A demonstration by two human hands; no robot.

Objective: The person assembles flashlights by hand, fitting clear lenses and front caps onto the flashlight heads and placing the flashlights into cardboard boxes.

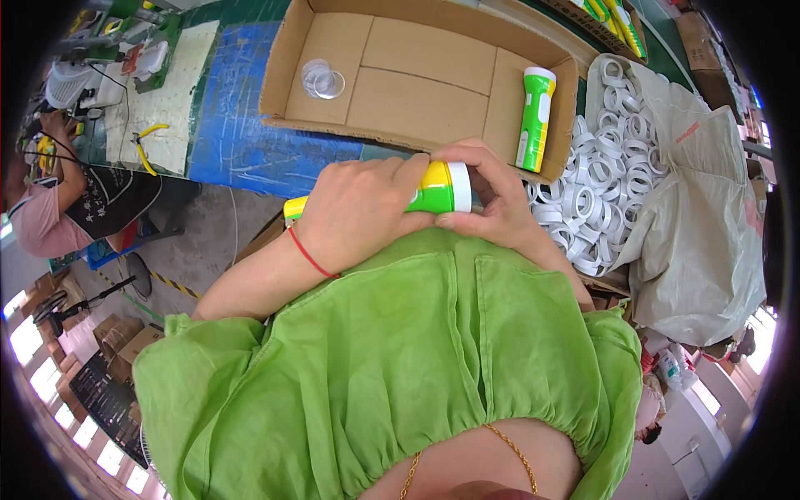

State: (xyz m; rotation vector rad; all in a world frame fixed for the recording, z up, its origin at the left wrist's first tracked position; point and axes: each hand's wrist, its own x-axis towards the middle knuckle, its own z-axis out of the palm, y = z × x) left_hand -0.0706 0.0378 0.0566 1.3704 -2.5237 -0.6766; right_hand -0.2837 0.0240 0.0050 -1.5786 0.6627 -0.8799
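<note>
A torch [429,198], green and yellow with a white ring at its head, lies crosswise in the person's hands, close in front of the green shirt [375,358] and just near of the carton [425,92]. Its head points right and its tail shows at the left. The left hand [367,193] is wrapped over the body from above, its grip closed around it and hiding much of the middle; a red cord [310,254] circles that wrist. The right hand [493,187] has its grip closed on the head end, with fingers over the far side and the thumb low on the near side, by the white ring. Beyond, the open carton stands on the desk [242,108], holding a few clear discs [321,81] at the left and a second torch [537,121] at the right, white end far. Right of the carton, many white rings [604,167] lie heaped in an open pale sack [700,217]. At the far right, another box bears more torches [617,21]. Off to the left, yellow-handled pliers [143,150] rest on the desk, and a co-worker [50,221] in a dark apron sits beside it.
</note>
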